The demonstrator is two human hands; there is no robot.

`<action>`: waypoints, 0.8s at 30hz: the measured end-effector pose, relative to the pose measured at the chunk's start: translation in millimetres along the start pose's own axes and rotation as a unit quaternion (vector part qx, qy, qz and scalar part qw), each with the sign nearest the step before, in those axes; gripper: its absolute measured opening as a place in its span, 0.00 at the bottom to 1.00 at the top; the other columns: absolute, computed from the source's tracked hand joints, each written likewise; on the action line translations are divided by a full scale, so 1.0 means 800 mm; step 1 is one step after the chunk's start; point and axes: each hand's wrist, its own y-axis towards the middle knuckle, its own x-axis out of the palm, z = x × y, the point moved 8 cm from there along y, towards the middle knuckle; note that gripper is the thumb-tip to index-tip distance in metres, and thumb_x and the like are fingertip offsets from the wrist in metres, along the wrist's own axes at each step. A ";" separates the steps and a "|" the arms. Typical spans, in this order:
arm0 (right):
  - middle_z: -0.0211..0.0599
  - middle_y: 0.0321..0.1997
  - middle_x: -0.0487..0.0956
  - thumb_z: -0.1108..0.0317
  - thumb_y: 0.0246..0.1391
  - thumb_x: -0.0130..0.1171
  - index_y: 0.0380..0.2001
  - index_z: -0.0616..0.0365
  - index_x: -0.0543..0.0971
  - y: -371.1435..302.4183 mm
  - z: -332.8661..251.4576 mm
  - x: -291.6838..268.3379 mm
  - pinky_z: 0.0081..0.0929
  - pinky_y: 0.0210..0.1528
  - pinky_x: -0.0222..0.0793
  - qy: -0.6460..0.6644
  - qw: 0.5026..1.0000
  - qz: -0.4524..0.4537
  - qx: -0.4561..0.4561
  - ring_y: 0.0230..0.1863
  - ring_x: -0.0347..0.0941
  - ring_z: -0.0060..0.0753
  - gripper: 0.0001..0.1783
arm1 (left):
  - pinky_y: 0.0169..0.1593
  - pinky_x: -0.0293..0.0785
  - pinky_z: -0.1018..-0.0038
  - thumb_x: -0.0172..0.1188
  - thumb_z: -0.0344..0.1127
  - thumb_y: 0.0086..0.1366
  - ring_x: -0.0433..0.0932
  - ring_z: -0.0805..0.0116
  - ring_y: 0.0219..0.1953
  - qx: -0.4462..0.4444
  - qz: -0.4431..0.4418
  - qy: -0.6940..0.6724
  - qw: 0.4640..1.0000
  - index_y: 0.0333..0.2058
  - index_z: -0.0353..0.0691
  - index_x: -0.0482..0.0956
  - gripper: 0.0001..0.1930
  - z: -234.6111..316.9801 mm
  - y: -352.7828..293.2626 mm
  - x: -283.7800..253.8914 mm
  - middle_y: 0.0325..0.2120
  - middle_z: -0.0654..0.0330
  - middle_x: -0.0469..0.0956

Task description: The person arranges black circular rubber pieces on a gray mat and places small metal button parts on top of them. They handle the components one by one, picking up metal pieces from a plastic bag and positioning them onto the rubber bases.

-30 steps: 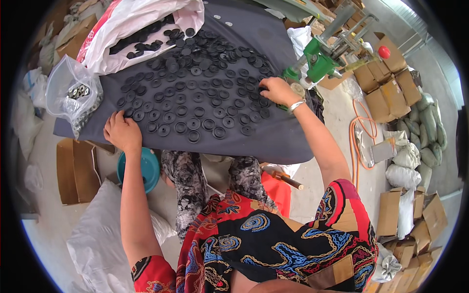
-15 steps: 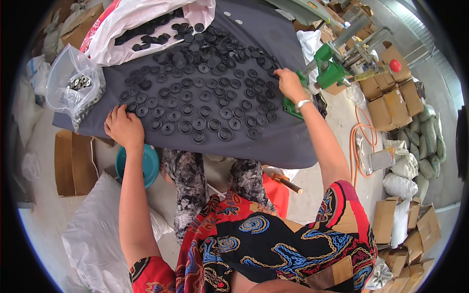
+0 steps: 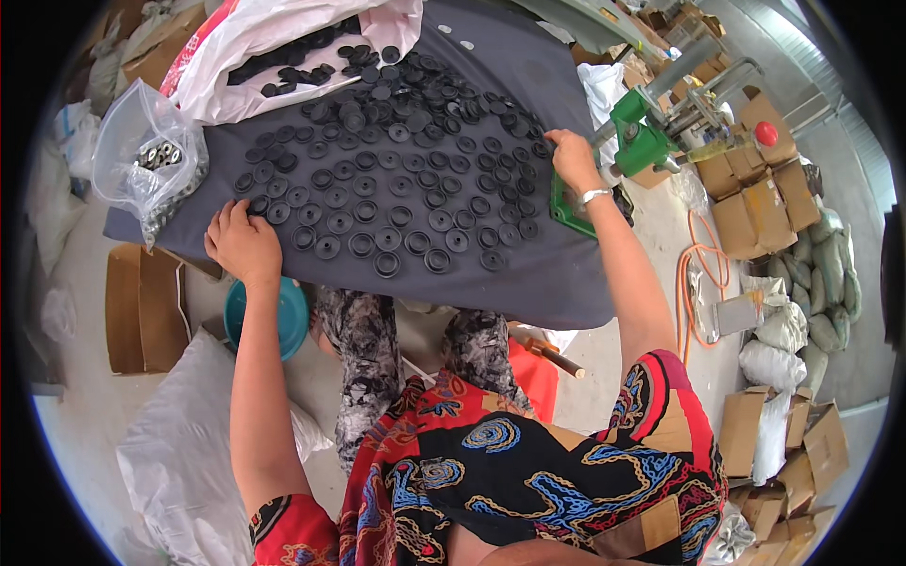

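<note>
Many round black rubber-like caps (image 3: 363, 215), several with raised rims, lie spread over a dark grey cloth (image 3: 491, 292) on the table. They are heaped at the far side and sit in a single layer closer to me. My left hand (image 3: 243, 245) rests at the cloth's left front edge, fingers apart, their tips beside the outermost caps. At the right edge of the cloth, my right hand (image 3: 576, 165), with a bracelet at the wrist, has its fingertips drawn together beside the caps. What lies between those fingertips is hidden.
A white-and-red sack (image 3: 203, 71) spills more black caps. A clear plastic bag (image 3: 123, 156) of small metal parts stands at the left. Close to my right hand is a green press (image 3: 630, 132). A teal basin (image 3: 291, 325) sits below the table. Cardboard boxes (image 3: 755, 212) stand beyond.
The cloth, caps and both hands appear slightly farther right in the picture, the right hand a bit more so. The caps keep nearly the same layout.
</note>
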 end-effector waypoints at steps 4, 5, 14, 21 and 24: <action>0.50 0.44 0.80 0.79 0.47 0.48 0.43 0.58 0.81 0.004 0.000 0.029 0.41 0.52 0.70 -0.040 0.993 -0.113 0.018 0.48 0.75 0.51 0.20 | 0.63 0.55 0.56 0.53 0.31 0.56 0.70 0.59 0.55 -0.005 -0.004 0.004 1.000 0.40 0.43 0.81 0.13 -0.001 0.001 0.002 0.47 0.61 0.78; 0.50 0.44 0.80 0.77 0.48 0.48 0.44 0.57 0.81 0.003 0.005 0.033 0.41 0.52 0.70 -0.072 0.987 -0.142 0.028 0.49 0.75 0.49 0.20 | 0.63 0.55 0.56 0.53 0.31 0.56 0.70 0.60 0.55 -0.005 -0.003 0.000 1.000 0.40 0.43 0.81 0.13 0.002 0.003 0.003 0.47 0.61 0.78; 0.49 0.37 0.81 0.76 0.48 0.49 0.39 0.55 0.83 -0.026 -0.027 0.017 0.44 0.47 0.71 -0.111 0.983 -0.148 -0.022 0.44 0.77 0.50 0.17 | 0.62 0.56 0.58 0.52 0.33 0.57 0.70 0.60 0.55 -0.006 -0.007 0.008 1.000 0.41 0.44 0.81 0.14 -0.003 -0.001 0.003 0.48 0.62 0.78; 0.49 0.39 0.80 0.76 0.49 0.48 0.37 0.59 0.81 -0.052 -0.036 0.001 0.41 0.48 0.69 -0.105 0.985 -0.135 -0.032 0.46 0.74 0.50 0.14 | 0.62 0.56 0.58 0.52 0.33 0.57 0.70 0.60 0.55 -0.006 -0.008 0.006 1.000 0.41 0.44 0.82 0.14 0.000 0.000 0.005 0.48 0.62 0.78; 0.48 0.48 0.78 0.68 0.55 0.48 0.44 0.58 0.78 -0.054 -0.055 -0.008 0.41 0.54 0.65 -0.048 0.996 -0.052 -0.058 0.52 0.71 0.48 0.15 | 0.62 0.55 0.58 0.52 0.33 0.58 0.69 0.60 0.56 -0.010 -0.015 0.009 1.000 0.41 0.44 0.82 0.14 -0.001 0.000 0.002 0.48 0.62 0.78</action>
